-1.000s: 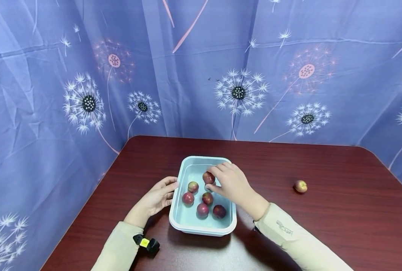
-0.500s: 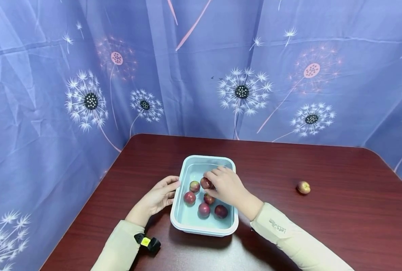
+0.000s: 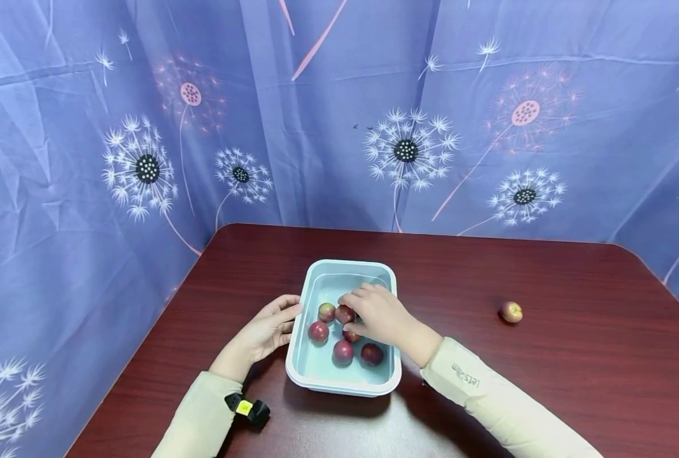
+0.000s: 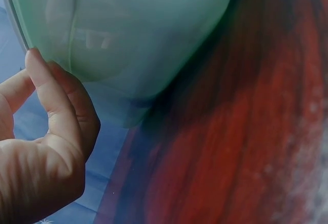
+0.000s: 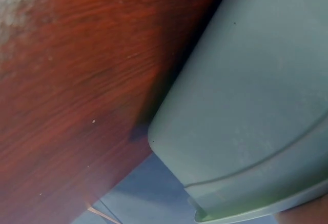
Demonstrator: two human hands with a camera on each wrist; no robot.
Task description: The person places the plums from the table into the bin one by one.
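Light-blue tub (image 3: 316,375) near the front edge of the dark-red surface (image 3: 545,381), five red fruits in view inside it. Left hand (image 3: 265,331) — fingers straight, resting against the tub's outer wall at 9 o'clock. Right hand (image 3: 379,315) reaches in from 3 o'clock, fingertips curled round one fruit (image 3: 345,313) among the others. Lone fruit (image 3: 511,312) well apart at 3 o'clock; dandelion-print curtain (image 3: 339,114) behind, at 12 o'clock.

Staged booth: dandelion-print curtain (image 3: 339,114) backdrop
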